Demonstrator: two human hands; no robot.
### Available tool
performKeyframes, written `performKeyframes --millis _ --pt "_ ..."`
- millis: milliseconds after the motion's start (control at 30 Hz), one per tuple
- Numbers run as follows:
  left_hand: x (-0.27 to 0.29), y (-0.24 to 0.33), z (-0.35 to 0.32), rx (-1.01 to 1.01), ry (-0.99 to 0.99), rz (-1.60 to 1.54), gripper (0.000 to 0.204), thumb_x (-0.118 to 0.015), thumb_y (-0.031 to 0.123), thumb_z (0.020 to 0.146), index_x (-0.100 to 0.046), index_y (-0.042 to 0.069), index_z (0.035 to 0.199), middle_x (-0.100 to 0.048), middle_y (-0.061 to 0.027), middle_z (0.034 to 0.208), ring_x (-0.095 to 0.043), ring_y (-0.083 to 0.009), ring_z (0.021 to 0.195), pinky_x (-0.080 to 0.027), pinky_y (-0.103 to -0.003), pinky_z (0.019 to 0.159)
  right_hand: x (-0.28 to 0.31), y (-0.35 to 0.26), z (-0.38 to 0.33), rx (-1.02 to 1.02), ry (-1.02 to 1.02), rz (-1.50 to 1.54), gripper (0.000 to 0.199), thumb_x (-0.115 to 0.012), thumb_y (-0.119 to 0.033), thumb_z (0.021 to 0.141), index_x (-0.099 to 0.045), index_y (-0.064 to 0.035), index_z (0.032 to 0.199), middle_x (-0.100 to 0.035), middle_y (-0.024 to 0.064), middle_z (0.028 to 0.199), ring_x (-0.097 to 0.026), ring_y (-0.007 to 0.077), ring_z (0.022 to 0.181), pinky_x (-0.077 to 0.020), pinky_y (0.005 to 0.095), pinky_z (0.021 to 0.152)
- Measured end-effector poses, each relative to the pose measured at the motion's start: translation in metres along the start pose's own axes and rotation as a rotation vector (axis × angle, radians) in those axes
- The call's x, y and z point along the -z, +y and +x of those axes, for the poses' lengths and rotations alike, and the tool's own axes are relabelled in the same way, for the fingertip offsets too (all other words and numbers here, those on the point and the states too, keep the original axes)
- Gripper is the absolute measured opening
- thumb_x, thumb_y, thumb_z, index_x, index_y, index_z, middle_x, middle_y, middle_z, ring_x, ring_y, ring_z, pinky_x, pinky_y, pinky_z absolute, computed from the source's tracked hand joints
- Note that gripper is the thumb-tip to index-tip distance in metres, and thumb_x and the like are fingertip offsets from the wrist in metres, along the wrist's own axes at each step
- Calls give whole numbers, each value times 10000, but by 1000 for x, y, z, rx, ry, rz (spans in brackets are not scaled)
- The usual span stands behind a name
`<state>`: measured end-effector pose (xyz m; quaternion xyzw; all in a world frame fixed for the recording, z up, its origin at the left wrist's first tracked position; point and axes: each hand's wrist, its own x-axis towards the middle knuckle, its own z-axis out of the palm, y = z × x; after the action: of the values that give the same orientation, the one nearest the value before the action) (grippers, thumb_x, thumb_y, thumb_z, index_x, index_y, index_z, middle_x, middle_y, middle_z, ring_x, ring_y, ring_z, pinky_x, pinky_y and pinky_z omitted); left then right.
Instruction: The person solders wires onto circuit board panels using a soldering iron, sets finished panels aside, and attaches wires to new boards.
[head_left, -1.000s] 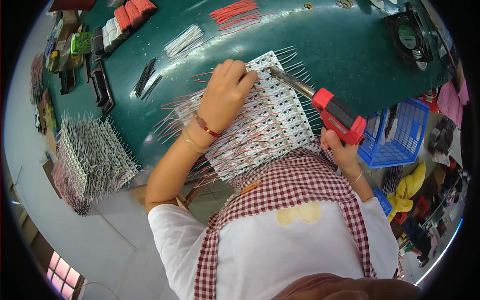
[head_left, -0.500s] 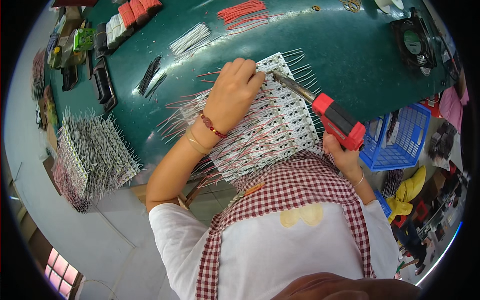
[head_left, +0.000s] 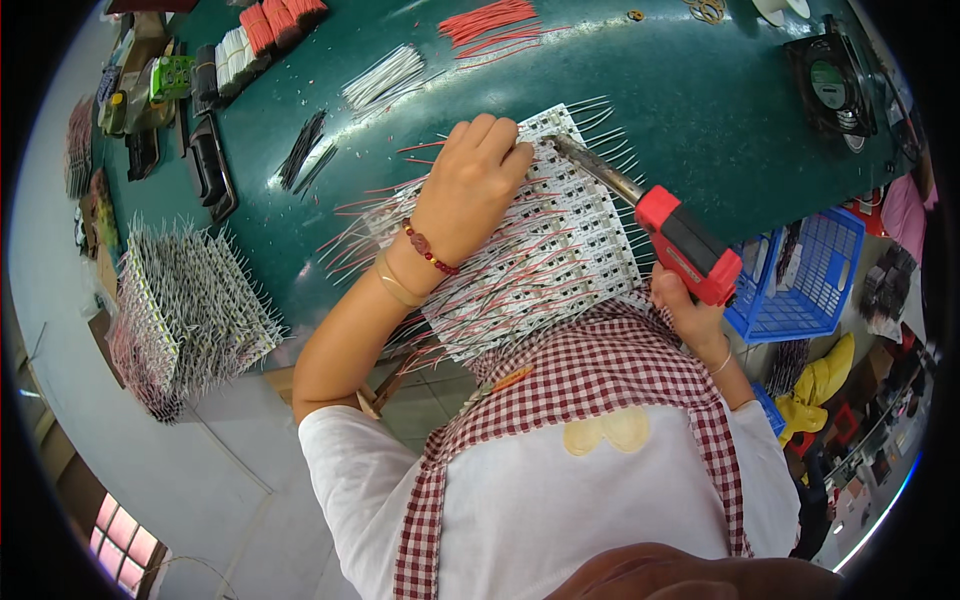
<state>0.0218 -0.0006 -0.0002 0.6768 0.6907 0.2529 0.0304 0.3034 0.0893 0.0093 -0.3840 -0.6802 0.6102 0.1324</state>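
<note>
A white panel of small circuit boards (head_left: 590, 235) lies at the table's near edge, against my checked apron. Red, white and dark wires (head_left: 500, 290) stick out from its rows and both sides. My left hand (head_left: 474, 175) rests over the panel's upper left part with its fingers pinched together. What sits between those fingertips is hidden. In my right hand (head_left: 692, 315) is a red and black soldering gun (head_left: 690, 245), gripped by its handle. Its metal tip (head_left: 552, 143) points at the panel's top rows, just right of my left fingertips. Whether the tip touches is unclear.
On the green table (head_left: 700, 110) lie loose red wires (head_left: 488, 22), white wires (head_left: 383, 78) and black wires (head_left: 300, 150). A stack of wired panels (head_left: 195, 310) stands at left. A black fan (head_left: 828, 85) is at far right, a blue basket (head_left: 800, 275) below it.
The soldering gun has shifted slightly right, its tip a little farther from my left fingertips. My left hand keeps its pinched pose over the panel.
</note>
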Motion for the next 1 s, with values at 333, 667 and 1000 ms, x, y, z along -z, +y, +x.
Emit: performKeyframes --millis 333,667,1000 --pt "-3 -3 -4 -12 43 -15 277 -595 -50 642 -648 13 907 -486 -81 776 -508 -239 743 -436 -346 675 0 -3 4 16 -34 9 231 -730 -123 780 -666 -4 966 -666 49 800 -591 121 666 -466 263 617" --pt "-3 0 -7 37 38 -55 322 -588 -84 629 -639 7 933 -493 -92 798 -518 -251 755 -450 -352 686 1 -1 5 10 -52 7 186 -738 -106 767 -658 -12 907 -652 49 770 -593 125 670 -469 269 632" --pt "-3 1 -4 44 22 -45 282 -581 -80 645 -641 -1 909 -490 -95 796 -519 -251 761 -454 -351 693 5 4 1 59 -67 -5 238 -727 -84 779 -658 -6 993 -669 58 841 -613 127 713 -479 261 641"
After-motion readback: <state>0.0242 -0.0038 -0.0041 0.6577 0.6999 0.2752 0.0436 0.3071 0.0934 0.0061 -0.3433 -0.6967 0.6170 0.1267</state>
